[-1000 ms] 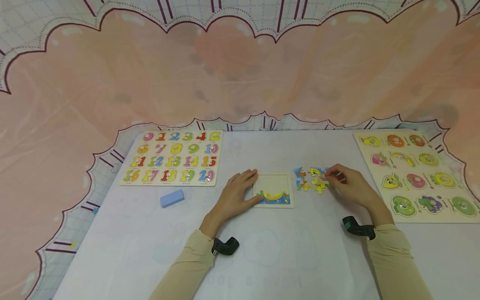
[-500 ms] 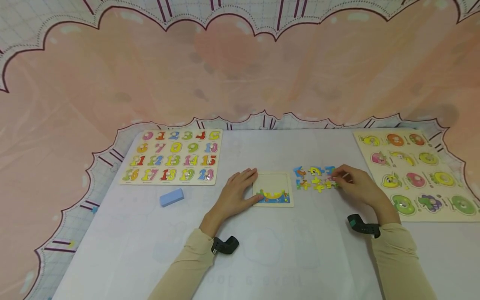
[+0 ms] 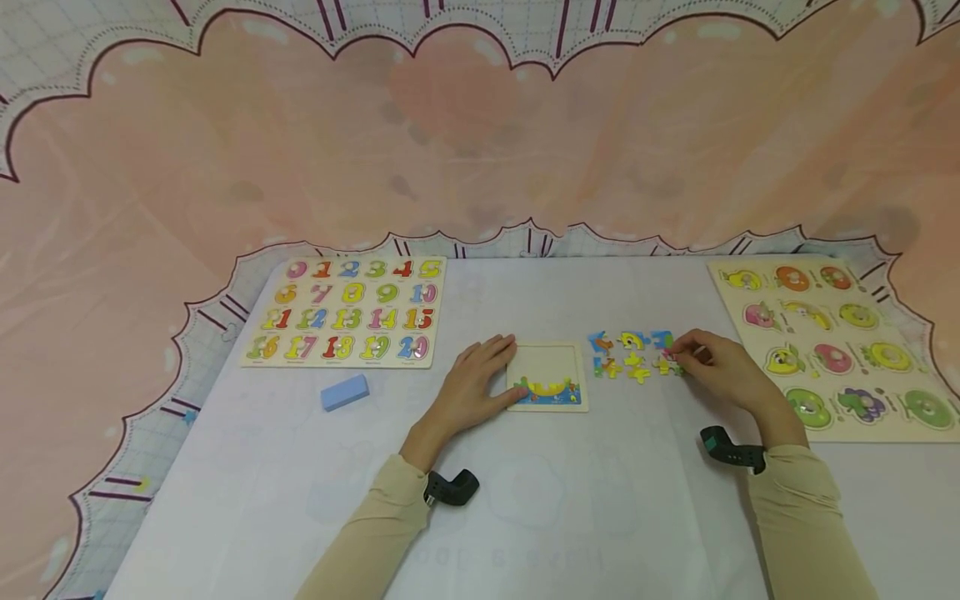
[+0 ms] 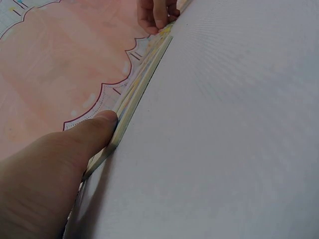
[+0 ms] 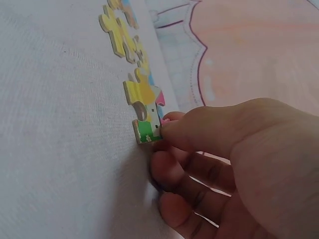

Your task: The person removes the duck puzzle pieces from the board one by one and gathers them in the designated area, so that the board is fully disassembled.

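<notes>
Where the left hand (image 3: pixel 472 383) lies: fingers outstretched at the left edge of a small tray (image 3: pixel 550 364), thumb resting on it, gripping nothing.
Right hand (image 3: pixel 716 368): fingers bent, thumb and fingertip pinching a puzzle piece (image 5: pixel 145 131) at the right end of the loose pieces (image 3: pixel 636 361), just right of the tray.
Tabletop (image 3: pixel 570 500): white, with a number board (image 3: pixel 336 293) and blue block (image 3: pixel 345 392) on the left, a fruit board (image 3: pixel 802 340) on the right.
Backdrop (image 3: pixel 480 150): peach, bordered by scalloped, cloud-like outlines.

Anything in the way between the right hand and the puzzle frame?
Only loose puzzle pieces, lying on the table between the right hand and the puzzle frame. They look low enough to pass over; nothing else visible blocks it.
</notes>
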`<state>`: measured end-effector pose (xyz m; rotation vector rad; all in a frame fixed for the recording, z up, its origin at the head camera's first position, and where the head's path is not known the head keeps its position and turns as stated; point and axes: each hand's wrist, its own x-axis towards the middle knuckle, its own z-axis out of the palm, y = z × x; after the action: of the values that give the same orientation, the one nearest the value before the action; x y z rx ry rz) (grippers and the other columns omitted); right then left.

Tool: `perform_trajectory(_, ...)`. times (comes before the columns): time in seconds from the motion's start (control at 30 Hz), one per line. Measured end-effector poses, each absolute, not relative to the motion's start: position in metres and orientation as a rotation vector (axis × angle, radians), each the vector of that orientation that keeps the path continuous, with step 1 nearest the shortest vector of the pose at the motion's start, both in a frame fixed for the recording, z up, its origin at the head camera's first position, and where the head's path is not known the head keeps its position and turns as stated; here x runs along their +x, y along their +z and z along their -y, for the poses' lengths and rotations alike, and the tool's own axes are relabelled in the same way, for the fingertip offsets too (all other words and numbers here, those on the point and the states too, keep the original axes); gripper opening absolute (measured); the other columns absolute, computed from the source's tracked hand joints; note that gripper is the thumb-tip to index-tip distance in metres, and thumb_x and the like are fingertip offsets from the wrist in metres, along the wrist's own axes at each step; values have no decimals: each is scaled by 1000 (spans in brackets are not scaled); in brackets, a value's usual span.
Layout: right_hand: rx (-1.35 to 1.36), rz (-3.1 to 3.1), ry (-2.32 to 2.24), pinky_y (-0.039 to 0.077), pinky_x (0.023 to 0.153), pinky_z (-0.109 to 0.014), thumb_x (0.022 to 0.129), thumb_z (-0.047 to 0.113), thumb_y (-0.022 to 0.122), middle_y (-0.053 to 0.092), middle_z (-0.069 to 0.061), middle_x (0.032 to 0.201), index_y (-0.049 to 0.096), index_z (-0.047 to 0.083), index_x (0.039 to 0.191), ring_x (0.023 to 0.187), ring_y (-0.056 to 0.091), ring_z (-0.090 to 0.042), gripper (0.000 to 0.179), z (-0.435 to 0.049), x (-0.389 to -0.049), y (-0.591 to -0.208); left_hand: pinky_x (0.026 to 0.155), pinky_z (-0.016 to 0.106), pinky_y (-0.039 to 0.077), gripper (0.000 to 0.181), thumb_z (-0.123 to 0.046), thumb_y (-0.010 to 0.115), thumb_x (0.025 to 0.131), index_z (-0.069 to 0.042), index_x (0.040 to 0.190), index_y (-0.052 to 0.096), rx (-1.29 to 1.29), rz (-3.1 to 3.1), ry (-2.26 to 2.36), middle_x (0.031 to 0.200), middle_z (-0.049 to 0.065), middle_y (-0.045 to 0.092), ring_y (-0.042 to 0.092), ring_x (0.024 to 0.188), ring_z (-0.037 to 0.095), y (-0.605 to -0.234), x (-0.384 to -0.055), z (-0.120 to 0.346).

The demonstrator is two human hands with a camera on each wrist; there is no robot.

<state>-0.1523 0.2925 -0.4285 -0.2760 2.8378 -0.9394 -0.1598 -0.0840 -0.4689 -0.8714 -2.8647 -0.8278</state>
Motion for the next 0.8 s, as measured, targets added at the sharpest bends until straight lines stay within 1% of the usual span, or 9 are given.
perform_trajectory(0.33, -276, -2845, -899, 46, 70, -25, 96, 17, 54, 65, -12, 99, 63, 5, 108, 87, 55, -22, 19, -292, -153, -429, 120, 39, 18, 71, -45, 65, 85, -9, 143, 42, -870, 2867, -830, 151, 0, 37, 27, 144, 18, -468, -160, 84)
perform_trajectory(0.67, -272, -2848, -905, 44, 67, -22, 95, 13, 55, 65, -12, 97, 63, 4, 106, 83, 53, -20, 16, -291, -152, -428, 120, 39, 18, 71, -46, 65, 85, -10, 142, 42, -874, 2866, -840, 151, 1, 38, 28, 144, 19, -469, -160, 84)
perform_trajectory(0.8, -268, -2860, -903, 44, 67, -21, 96, 16, 53, 65, -10, 96, 62, 5, 106, 83, 52, -20, 18, -291, -151, -428, 120, 39, 18, 71, -45, 65, 85, -10, 143, 42, -872, 2867, -836, 151, 1, 37, 28, 144, 19, -470, -160, 85)
